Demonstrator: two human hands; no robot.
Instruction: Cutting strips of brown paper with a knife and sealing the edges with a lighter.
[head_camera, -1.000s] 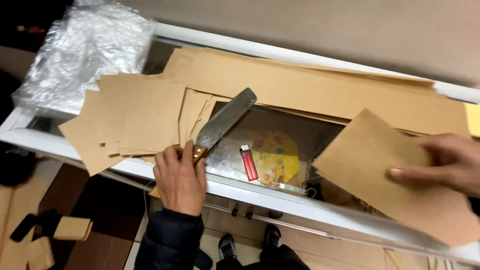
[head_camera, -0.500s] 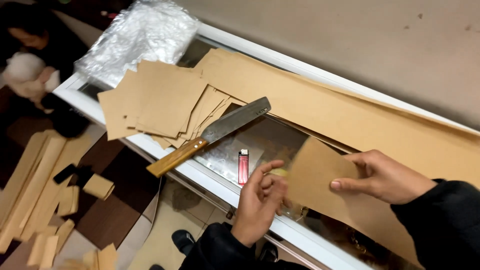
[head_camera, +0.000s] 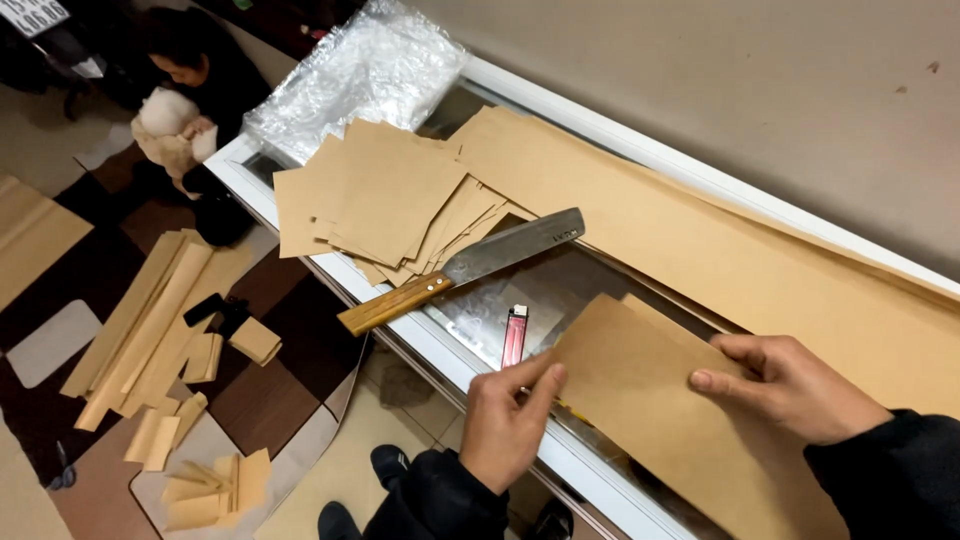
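The left hand (head_camera: 508, 420) has let go of the knife (head_camera: 462, 270) and come across to the brown paper sheet (head_camera: 640, 390), fingers pinching its near-left corner at the counter's (head_camera: 420, 340) front edge. The right hand (head_camera: 790, 385) presses flat on the sheet's right side. Squaring the sheet seems in hand; next needs even alignment.

Wood-handled cleaver (head_camera: 470, 268); red lighter (head_camera: 515, 336); crumpled clear plastic (head_camera: 360, 75)
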